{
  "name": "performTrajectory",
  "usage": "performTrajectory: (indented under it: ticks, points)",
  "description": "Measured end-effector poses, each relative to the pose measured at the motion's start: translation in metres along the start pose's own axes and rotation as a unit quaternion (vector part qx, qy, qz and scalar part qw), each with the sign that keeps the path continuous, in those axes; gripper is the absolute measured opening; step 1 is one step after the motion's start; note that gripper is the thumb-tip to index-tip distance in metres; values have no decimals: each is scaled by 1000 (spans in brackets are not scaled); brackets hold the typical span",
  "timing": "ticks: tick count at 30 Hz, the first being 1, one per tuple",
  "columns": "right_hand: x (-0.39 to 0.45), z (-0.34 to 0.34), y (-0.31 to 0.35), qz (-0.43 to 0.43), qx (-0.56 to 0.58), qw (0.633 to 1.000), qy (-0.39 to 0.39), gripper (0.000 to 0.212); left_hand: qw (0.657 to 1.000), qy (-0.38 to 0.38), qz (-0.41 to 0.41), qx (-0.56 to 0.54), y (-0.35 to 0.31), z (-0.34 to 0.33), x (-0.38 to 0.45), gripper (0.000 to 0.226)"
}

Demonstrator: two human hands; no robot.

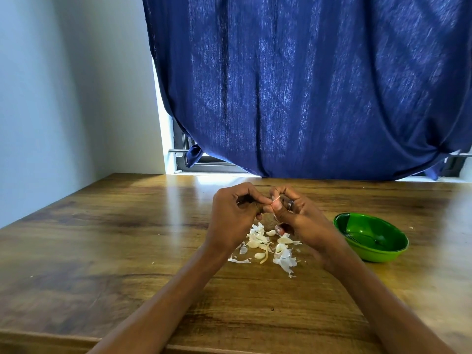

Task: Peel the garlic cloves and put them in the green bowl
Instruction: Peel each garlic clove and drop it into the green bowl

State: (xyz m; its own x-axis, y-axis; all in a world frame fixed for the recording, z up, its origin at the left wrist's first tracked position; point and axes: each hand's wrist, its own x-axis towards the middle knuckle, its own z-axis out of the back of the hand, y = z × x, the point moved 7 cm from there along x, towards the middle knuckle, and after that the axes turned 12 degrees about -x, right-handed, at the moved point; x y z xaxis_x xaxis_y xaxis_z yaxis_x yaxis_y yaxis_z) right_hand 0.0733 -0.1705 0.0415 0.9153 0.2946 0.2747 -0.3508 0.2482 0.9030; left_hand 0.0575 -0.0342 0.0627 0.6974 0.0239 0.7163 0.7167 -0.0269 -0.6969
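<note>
Pinching a small pale garlic clove (275,199) between them, the left hand (233,213) and right hand (296,215) curl tight above scattered white papery skins (270,247). The round green plastic bowl (371,237) sits right, near, on the brown wooden table (102,238).

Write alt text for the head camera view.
Two hands, left hand and right hand, pinch a garlic clove between them above a wooden table. Papery garlic skins and loose cloves lie beneath; a green bowl sits to the right, apparently empty.
</note>
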Motion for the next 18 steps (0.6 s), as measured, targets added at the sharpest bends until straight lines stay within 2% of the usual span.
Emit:
performTrajectory:
  ticks: [12, 18]
  points:
    - [-1, -2, 0, 18, -31, 999, -1, 14, 996, -16, -47, 68, -2, 2, -2, 45]
    - [0, -3, -3, 12, -13, 1000, 0, 12, 993, -1, -72, 94, -7, -1, -5, 33]
